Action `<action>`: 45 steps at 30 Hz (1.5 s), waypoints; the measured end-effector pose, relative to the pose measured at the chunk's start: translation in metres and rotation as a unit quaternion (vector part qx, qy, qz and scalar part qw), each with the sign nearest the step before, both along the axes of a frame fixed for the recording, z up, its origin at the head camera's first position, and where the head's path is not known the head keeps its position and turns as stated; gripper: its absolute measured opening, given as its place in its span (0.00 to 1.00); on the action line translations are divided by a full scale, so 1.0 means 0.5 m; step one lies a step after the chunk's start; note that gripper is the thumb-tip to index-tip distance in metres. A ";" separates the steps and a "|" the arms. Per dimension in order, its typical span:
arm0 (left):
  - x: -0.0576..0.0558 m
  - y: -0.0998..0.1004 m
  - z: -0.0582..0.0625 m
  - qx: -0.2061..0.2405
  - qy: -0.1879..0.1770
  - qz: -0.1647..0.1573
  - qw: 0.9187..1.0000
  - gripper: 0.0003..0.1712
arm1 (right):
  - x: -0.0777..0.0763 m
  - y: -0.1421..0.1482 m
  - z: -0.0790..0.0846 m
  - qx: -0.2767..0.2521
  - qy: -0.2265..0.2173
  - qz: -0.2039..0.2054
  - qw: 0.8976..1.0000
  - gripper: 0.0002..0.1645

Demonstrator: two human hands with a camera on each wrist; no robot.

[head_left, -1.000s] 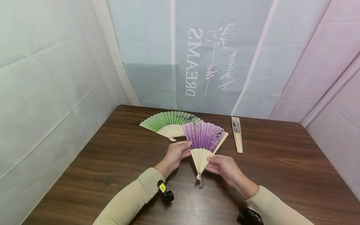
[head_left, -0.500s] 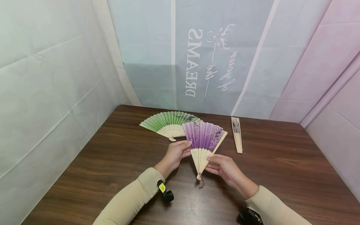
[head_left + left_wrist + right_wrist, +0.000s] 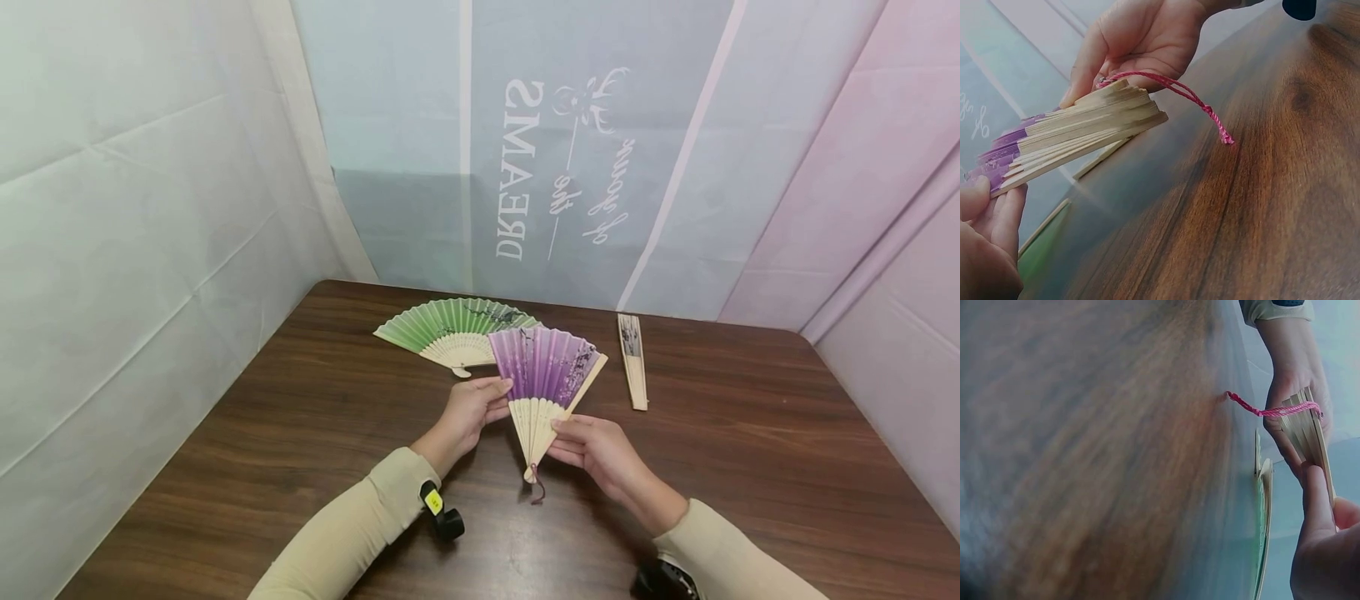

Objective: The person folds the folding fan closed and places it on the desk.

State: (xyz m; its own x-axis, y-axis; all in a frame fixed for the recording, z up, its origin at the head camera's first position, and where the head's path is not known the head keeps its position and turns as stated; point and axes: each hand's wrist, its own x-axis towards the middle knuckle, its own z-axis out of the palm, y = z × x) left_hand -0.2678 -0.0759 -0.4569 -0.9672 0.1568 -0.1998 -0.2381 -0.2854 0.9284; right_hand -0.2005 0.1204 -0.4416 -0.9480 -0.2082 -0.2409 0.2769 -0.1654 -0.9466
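A purple folding fan, partly spread, is held up between both hands. My left hand pinches its left edge along the cloth, thumb in front. On the right side, my right hand pinches the pale wooden ribs, below the cloth. A pink cord hangs from the fan's pivot end, which points toward me. Behind it a green folding fan lies spread on the table, its right part covered by the purple one in the head view. To the right lies a folded fan with a dark print.
The dark wooden table has a grey-blue cloth backdrop with white lettering along its far edge. Pale cloth walls stand at the left and right. Black wrist cameras sit on both cuffs.
Both hands keep their hold on the purple fan, and its right edge has swung slightly inward. The green fan and the folded fan stay where they were.
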 end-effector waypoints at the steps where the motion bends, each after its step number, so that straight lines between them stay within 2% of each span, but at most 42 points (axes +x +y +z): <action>1: 0.001 0.000 0.000 -0.002 0.001 0.000 1.000 0.19 | 0.001 -0.001 0.000 -0.001 0.000 -0.001 1.000 0.21; 17: 0.005 0.006 -0.002 0.001 0.015 -0.017 1.000 0.20 | 0.003 -0.003 0.000 0.002 -0.001 0.006 1.000 0.21; 26: 0.007 0.006 -0.005 0.004 0.009 -0.031 0.999 0.21 | 0.002 -0.003 -0.002 0.003 -0.005 0.007 1.000 0.18; 45: 0.003 0.008 -0.004 0.001 0.021 -0.033 0.999 0.22 | 0.002 -0.009 -0.001 0.013 -0.011 -0.008 1.000 0.24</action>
State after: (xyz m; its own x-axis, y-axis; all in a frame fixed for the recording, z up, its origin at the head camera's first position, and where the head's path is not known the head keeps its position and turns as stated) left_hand -0.2661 -0.0719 -0.4589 -0.9625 0.2199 -0.1585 -0.2166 -0.2722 0.9375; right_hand -0.1997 0.1159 -0.4420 -0.9455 -0.1874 -0.2662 0.2947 -0.1455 -0.9444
